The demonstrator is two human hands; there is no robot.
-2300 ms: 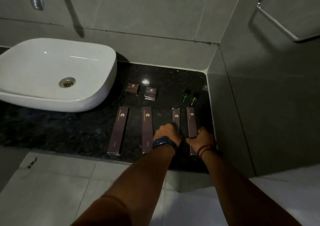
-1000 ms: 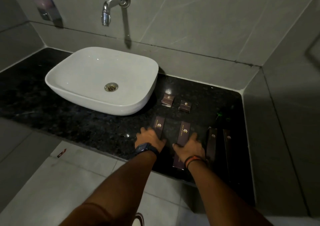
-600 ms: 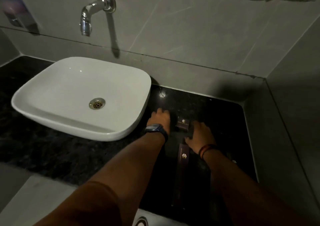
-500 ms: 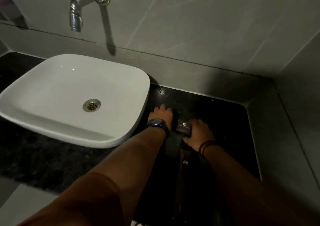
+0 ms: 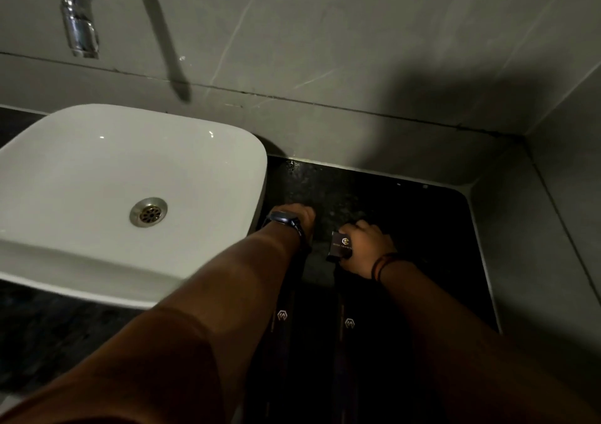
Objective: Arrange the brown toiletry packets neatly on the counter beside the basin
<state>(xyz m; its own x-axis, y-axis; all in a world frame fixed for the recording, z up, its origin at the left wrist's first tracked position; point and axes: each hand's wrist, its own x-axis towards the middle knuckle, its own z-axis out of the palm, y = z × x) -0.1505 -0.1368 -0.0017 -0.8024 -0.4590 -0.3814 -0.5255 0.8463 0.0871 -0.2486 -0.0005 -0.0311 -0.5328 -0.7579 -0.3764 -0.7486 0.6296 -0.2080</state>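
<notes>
A glossy white rounded-square basin sits on the speckled black stone counter. Just right of it the left hand lies knuckles-up, its grip hidden. The right hand pinches a small square brown packet; two long flat packets lie nearer.

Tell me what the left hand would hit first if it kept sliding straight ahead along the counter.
Probably nothing before the grey tiled wall. The left hand points away from the person, bare black counter ahead, the white basin passing close alongside; depth is hard to judge.
</notes>
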